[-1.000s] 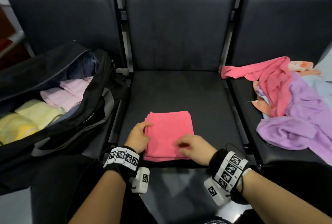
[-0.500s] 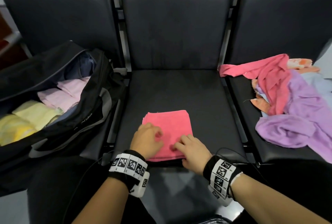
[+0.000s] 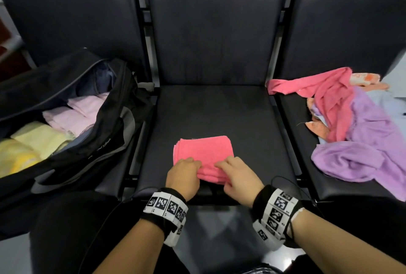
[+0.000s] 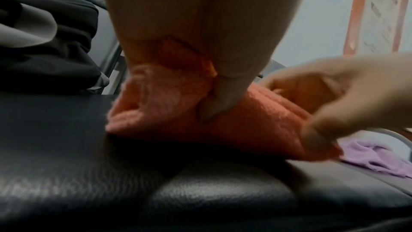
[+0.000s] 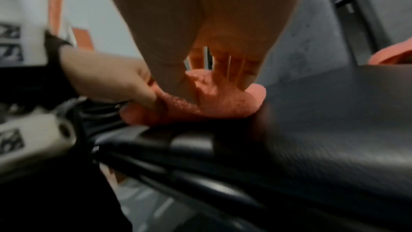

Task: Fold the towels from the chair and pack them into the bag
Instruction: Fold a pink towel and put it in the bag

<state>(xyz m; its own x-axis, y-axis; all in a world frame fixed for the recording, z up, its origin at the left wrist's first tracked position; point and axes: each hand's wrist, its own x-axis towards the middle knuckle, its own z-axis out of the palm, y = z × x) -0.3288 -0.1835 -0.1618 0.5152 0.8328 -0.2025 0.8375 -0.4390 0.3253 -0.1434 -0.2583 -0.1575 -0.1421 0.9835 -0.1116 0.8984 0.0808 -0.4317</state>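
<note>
- Folded pink towel (image 3: 203, 155) lies at the front of the middle chair seat (image 3: 211, 111)
- Left hand (image 3: 183, 177) pinches its near-left edge
- Right hand (image 3: 238, 175) pinches its near-right edge
- Open bag (image 3: 105, 133) sits left, unfolded towels (image 3: 356, 133) right

left hand (image 3: 183, 176): fingers curled, thumb under, gripping folded pink towel (image 3: 204, 153) at near-left edge | right hand (image 3: 238, 175): pinching same near edge just right of left grip | both wrists low, forearms converging
</note>
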